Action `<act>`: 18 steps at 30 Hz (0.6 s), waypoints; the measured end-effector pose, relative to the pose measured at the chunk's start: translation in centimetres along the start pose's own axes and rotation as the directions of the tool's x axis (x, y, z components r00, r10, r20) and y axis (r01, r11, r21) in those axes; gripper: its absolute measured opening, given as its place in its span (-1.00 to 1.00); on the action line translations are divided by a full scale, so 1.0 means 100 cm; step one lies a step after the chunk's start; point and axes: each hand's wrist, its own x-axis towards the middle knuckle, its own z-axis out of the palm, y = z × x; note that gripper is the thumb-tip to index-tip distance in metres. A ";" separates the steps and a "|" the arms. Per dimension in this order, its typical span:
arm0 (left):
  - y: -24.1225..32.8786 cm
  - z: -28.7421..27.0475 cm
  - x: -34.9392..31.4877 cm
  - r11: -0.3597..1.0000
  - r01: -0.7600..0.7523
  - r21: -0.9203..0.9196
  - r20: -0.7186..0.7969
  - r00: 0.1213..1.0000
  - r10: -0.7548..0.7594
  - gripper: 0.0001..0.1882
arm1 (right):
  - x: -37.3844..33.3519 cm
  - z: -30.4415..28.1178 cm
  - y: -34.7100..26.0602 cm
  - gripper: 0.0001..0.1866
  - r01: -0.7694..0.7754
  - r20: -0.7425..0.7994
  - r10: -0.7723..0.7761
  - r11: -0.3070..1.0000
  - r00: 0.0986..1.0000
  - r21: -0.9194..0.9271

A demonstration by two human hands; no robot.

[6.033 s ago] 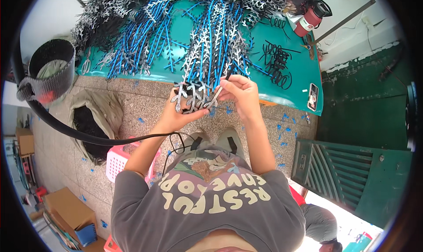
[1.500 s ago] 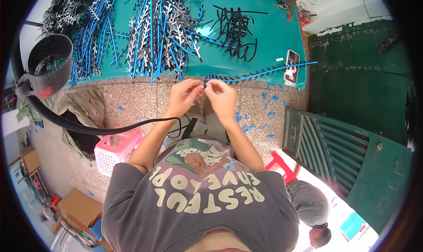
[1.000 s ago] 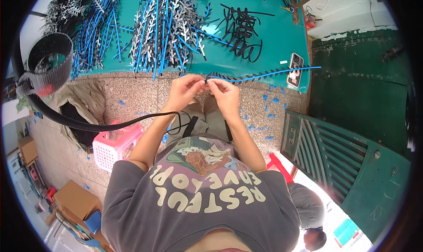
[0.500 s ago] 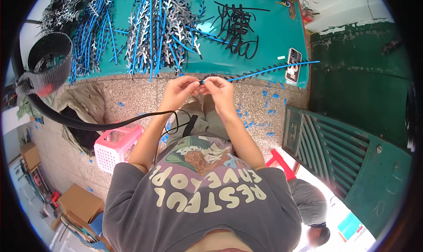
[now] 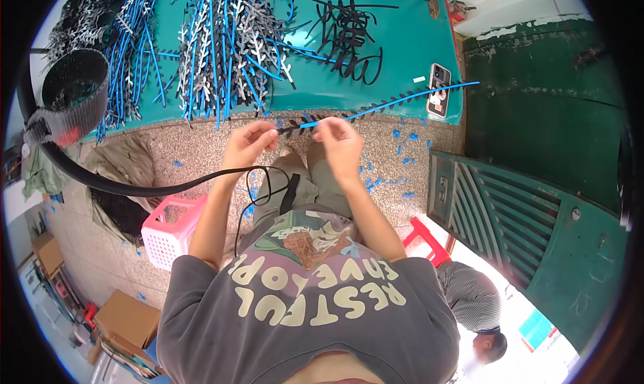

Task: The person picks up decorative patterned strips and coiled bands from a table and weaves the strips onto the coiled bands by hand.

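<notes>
A blue strip lined with small black leaf-like pieces (image 5: 381,107) stretches across both hands, and its bare blue tip reaches over the table to the right. My left hand (image 5: 249,144) is closed, with thumb and fingertips pinching the strip's black left end. Further right, my right hand (image 5: 341,148) pinches the same strip with closed fingers, hiding a short part of it. Between the hands the strip runs nearly straight, above my lap. Similar blue and black-grey leafy strips (image 5: 228,55) lie in a thick bundle on the green table (image 5: 402,48) beyond my hands.
Black curled strips (image 5: 349,38) and a phone (image 5: 439,92) lie on the table. A ribbed dark cup-like holder on a bent tube (image 5: 74,92) stands at left. Nearby are a pink stool (image 5: 168,240), cardboard boxes (image 5: 127,317), blue scraps on the floor, and another person (image 5: 473,297) behind at right.
My hands have drawn apart: the left has moved leftward, so a length of the leafy strip shows between them. The right hand stays near its place, still pinching.
</notes>
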 end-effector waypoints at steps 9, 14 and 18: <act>-0.003 -0.036 -0.010 0.974 0.115 0.195 -0.089 0.991 -0.100 -0.84 | 0.118 -0.224 -0.040 -0.87 0.044 -0.228 -0.140 0.923 0.963 -0.381; -0.046 -0.055 -0.024 0.913 0.218 0.346 -0.343 0.935 -0.093 -0.84 | 0.210 -0.355 -0.078 -0.84 0.035 -0.273 -0.146 0.927 0.951 -0.374; -0.072 -0.070 -0.053 0.851 0.313 0.421 -0.499 0.864 -0.071 -0.81 | 0.292 -0.469 -0.123 -0.75 -0.114 -0.309 0.083 0.990 0.947 -0.084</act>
